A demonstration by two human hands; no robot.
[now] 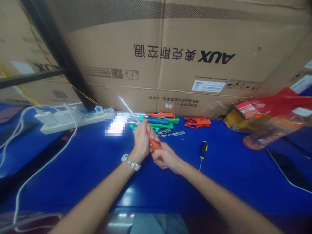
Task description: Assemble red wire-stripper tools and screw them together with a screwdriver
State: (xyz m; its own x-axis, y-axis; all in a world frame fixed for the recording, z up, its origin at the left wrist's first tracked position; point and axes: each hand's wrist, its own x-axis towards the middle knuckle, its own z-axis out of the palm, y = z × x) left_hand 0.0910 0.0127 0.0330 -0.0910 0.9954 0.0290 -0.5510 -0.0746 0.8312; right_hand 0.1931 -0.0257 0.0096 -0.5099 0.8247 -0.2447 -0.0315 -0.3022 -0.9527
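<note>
Both hands are closed on one long-nosed lighter (155,143) with an orange-red handle, its thin metal tube pointing up and to the left. My left hand (142,138) wraps round it where the tube meets the handle; a silver watch or bracelet is on that wrist. My right hand (167,156) grips the handle's lower end, and its fingers partly hide it. Just beyond lie several similar lighters, among them a blue one (158,121), a green one (174,121) and an orange one (162,115). Small clear parts with thin wires (179,133) lie in front of them.
Orange plastic handle pieces (197,122) lie right of the lighters. A black-and-yellow screwdriver (203,150) rests nearer. At right are a drink bottle (270,133), a torn carton (234,120) and a dark tablet-like slab (292,169). A power strip (75,123) with cables stands left; a large cardboard box (109,39) rises behind.
</note>
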